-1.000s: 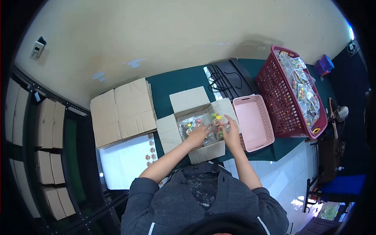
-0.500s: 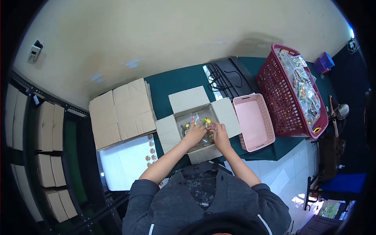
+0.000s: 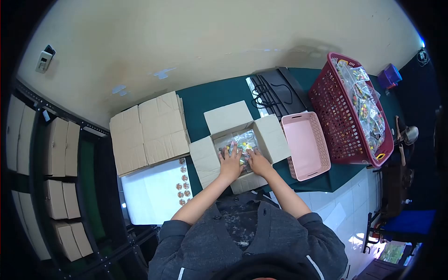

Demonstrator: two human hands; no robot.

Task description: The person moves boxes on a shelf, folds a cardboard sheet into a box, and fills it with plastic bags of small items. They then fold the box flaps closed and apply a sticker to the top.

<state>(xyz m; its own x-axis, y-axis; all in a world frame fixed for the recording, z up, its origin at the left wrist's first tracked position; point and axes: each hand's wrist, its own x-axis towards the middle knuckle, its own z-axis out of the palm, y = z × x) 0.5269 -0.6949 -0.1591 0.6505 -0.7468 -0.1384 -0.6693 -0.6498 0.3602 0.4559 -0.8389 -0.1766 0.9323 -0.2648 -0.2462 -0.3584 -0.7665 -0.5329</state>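
1. Closest to me are the person's dark sleeves, with both forearms reaching forward and slightly inward, wrists low over the near side of an open cardboard box [image 3: 227, 117].
2. The left hand [image 3: 230, 167] lies palm down inside it, its grip apart, fingers splayed over clear plastic packets [image 3: 247, 138] of small colourful pieces.
3. The right hand [image 3: 259, 164] is angled in beside it, fingers reaching onto the same packets. I cannot tell whether its grip is apart or pinching plastic.
4. I'd judge the step in hand as pressing or settling the packets; from this pose, shifting them calls for light, even fingertip pressure, since the plastic looks slippery.
5. The packets sit low in the box, between its walls, flaps folded outward, on the green-covered tabletop [image 3: 203, 103].
6. Left of the box, a white sheet [image 3: 151, 196] carries round stickers [image 3: 185, 178], with flattened cardboard [image 3: 161, 126] stacked just beyond.
7. Right of it stands a pink basket [image 3: 303, 147], then a tall maroon basket [image 3: 329, 116] heaped with bagged pieces [image 3: 366, 109].
8. Farther back, black cable [image 3: 262, 95] lies near the pale wall [image 3: 210, 32].
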